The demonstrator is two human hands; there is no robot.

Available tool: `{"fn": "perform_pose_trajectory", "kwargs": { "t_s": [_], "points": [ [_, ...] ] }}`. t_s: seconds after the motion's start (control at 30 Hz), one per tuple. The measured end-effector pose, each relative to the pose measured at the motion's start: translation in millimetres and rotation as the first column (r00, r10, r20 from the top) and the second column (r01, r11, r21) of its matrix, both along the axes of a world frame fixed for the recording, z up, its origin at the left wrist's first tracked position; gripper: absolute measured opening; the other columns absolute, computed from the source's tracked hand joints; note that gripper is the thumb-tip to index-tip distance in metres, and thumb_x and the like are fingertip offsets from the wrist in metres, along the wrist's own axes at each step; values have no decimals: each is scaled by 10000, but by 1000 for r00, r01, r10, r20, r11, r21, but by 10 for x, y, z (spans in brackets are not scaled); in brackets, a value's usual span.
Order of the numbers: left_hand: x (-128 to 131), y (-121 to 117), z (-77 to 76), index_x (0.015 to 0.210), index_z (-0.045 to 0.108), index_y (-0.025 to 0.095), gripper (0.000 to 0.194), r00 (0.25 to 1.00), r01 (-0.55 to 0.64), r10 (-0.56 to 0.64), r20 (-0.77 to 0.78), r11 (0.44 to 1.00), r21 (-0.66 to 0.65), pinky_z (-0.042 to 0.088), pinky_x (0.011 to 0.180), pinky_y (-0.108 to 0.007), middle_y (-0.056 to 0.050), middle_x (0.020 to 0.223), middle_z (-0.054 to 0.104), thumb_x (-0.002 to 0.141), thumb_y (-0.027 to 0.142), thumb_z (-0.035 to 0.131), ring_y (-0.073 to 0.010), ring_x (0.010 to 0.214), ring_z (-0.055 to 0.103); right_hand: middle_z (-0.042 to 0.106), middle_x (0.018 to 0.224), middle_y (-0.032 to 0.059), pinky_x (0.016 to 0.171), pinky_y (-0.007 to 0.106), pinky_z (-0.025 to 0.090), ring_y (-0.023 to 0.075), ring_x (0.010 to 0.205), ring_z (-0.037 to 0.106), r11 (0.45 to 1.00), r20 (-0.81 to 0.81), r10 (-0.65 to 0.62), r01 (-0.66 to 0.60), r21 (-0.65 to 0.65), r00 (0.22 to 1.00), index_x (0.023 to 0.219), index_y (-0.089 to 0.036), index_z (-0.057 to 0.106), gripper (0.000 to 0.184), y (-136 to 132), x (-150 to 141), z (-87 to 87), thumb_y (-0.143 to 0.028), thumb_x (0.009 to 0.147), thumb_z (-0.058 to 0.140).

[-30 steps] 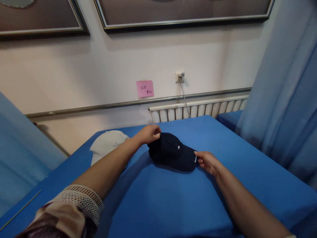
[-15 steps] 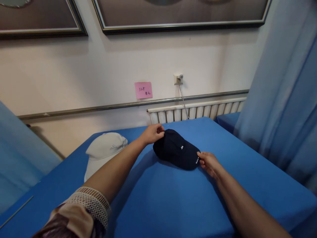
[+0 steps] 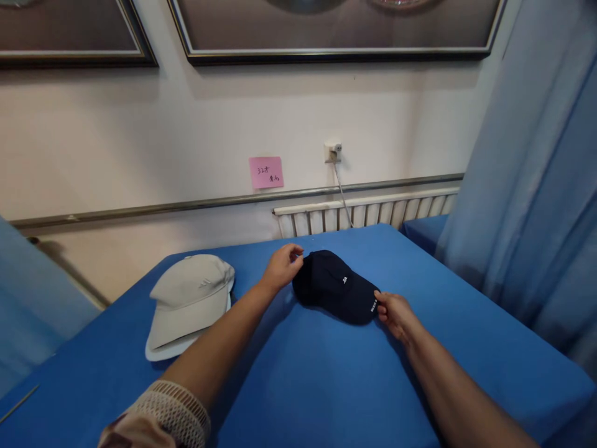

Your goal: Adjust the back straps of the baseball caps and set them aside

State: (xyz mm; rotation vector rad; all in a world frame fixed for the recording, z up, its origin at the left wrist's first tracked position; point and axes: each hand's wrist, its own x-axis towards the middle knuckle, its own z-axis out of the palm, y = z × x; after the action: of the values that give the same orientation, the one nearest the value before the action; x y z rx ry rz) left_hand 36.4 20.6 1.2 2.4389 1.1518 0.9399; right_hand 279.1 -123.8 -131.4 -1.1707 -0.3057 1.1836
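A dark navy baseball cap lies on the blue-covered table, its brim pointing right, with a small white logo on the front and white lettering at the brim's edge. My right hand pinches the brim's right edge between thumb and fingers. Just off the back of the crown is my left hand, its fingers loosely bent and apart, holding nothing. To the left rests a beige cap, brim toward me, with a paler brim showing beneath it. My left forearm passes close by these two.
The blue cloth covers the table. Behind it are a white radiator, a metal pipe, a plugged socket and a pink note on the wall. Blue curtains hang at both sides. A thin stick lies at the left.
My left hand has let go of the navy cap's back edge and drawn slightly left. The right hand keeps its pinch on the brim. The whole view has shifted a little.
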Motion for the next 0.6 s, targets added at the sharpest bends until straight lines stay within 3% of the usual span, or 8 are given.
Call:
{"fn": "perform_pose_trajectory", "kwargs": {
  "t_s": [0.07, 0.13, 0.27, 0.33, 0.43, 0.6],
  "points": [
    [-51, -135, -157, 940, 629, 172, 208, 984, -80, 85, 155, 996, -36, 488, 770, -296, -45, 885, 680, 800, 258, 502, -162, 805, 629, 414, 486, -84, 305, 125, 251, 26, 353, 363, 999, -32, -24, 24, 23, 999, 680, -175, 469, 216, 18, 14, -9, -181, 767, 667],
    [-98, -300, -392, 899, 629, 175, 198, 974, -74, 97, 206, 991, -116, 487, 738, -291, -34, 839, 673, 808, 287, 493, -163, 769, 628, 409, 490, -87, 305, 126, 260, 27, 358, 366, 997, -56, -55, 58, 54, 997, 683, -181, 460, 232, 48, 47, -11, -188, 760, 678],
    [-179, -580, -922, 847, 622, 172, 196, 984, 5, 45, 174, 960, -279, 486, 713, -287, -32, 796, 663, 805, 306, 485, -167, 741, 616, 408, 493, -95, 313, 129, 290, 30, 367, 382, 982, -72, -137, 145, 120, 988, 674, -194, 437, 294, 173, 217, 20, -222, 739, 722],
    [-210, -645, -1087, 854, 622, 176, 197, 994, 58, -23, 110, 943, -327, 482, 714, -282, -29, 798, 662, 809, 307, 481, -166, 741, 611, 415, 495, -96, 322, 128, 308, 30, 374, 394, 971, -70, -182, 191, 144, 981, 669, -197, 428, 315, 274, 363, 56, -235, 739, 733],
    [-231, -643, -1155, 899, 628, 190, 206, 995, 103, -99, 29, 931, -349, 476, 752, -287, -27, 832, 663, 824, 301, 471, -168, 781, 609, 412, 494, -103, 335, 120, 320, 24, 376, 394, 948, -64, -258, 266, 174, 964, 664, -200, 402, 333, 476, 633, 122, -237, 768, 717],
    [-203, -532, -1114, 891, 629, 192, 202, 995, 80, -99, -34, 930, -359, 464, 741, -282, -21, 817, 651, 817, 268, 456, -164, 758, 595, 382, 501, -126, 350, 102, 317, 12, 365, 379, 928, -35, -314, 314, 202, 949, 681, -209, 334, 383, 888, 1077, 202, -270, 801, 693]
  ]
}}
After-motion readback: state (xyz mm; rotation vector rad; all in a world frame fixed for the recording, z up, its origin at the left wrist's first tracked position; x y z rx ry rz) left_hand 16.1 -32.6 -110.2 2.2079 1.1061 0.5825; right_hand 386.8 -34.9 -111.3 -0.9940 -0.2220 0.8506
